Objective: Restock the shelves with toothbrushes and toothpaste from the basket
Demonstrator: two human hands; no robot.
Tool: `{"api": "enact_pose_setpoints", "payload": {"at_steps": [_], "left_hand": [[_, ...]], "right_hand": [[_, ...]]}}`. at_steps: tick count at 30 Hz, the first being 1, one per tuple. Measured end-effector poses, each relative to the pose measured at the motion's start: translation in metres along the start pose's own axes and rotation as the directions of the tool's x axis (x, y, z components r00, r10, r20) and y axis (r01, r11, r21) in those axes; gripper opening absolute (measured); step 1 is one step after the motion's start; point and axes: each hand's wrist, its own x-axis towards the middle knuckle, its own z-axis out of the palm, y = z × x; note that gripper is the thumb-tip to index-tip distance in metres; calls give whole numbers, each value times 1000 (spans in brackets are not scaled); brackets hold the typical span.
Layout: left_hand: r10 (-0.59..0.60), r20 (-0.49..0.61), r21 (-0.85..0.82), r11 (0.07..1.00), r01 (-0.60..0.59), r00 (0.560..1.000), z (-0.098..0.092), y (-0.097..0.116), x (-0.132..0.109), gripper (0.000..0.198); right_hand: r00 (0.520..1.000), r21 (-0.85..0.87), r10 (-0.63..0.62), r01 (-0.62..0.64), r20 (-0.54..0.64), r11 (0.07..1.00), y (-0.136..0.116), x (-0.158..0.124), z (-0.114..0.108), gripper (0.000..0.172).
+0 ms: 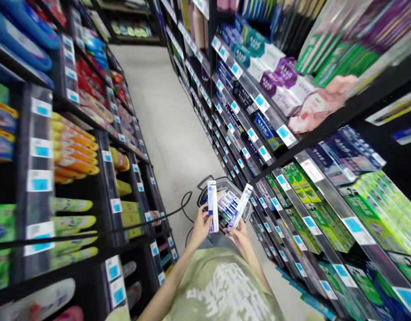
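Observation:
My left hand (201, 223) is closed around the lower part of a long, narrow blue-and-white toothbrush pack (212, 203), held upright. Closed on the lower end of a second toothbrush pack (241, 207) is my right hand (239, 232); that pack leans to the right. Both packs are over a grey shopping basket (228, 182), side by side with a gap between them. Inside the basket lie several blue-and-white boxes (229, 203), partly hidden by the packs and my hands.
Shelves with toothpaste boxes (379, 214) and toothbrush packs (352, 58) rise close on my right. On the left, shelves hold orange bottles (74, 149) and green-yellow tubes (73, 220). A black cable (168, 215) crosses toward the basket. The pale aisle floor (165, 120) runs ahead.

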Motion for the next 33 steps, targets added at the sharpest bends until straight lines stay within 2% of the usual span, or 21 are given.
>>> {"api": "enact_pose_setpoints", "payload": {"at_steps": [2,5,11,14,18,21,25,33], "left_hand": [[87,9,19,996,-87,996,6,26,-4,47],[161,71,47,985,-164,984,14,52,-9,35],[221,125,-37,975,-218,967,17,78,-9,34],[242,148,-90,969,-230,959,16,92,-2,36],[239,189,-171,963,-208,952,18,116,8,41],[241,220,-179,962,-204,945,21,133,16,44],[233,297,-155,969,-193,926,23,143,28,48],[173,418,-88,985,-149,892,12,137,48,55]], "right_hand": [[996,-49,-42,46,76,998,-24,-13,10,60],[983,-79,-147,156,112,985,-54,-22,18,56],[949,-88,-279,293,145,952,-83,-26,25,51],[938,-69,-329,337,109,939,-87,-31,33,49],[923,-33,-385,384,-24,923,-88,-37,50,30],[892,-72,-437,431,-117,900,-88,-37,63,40],[857,-99,-489,479,-159,872,-92,-33,74,44],[795,-89,-527,527,-298,845,-95,-32,95,45]]}}
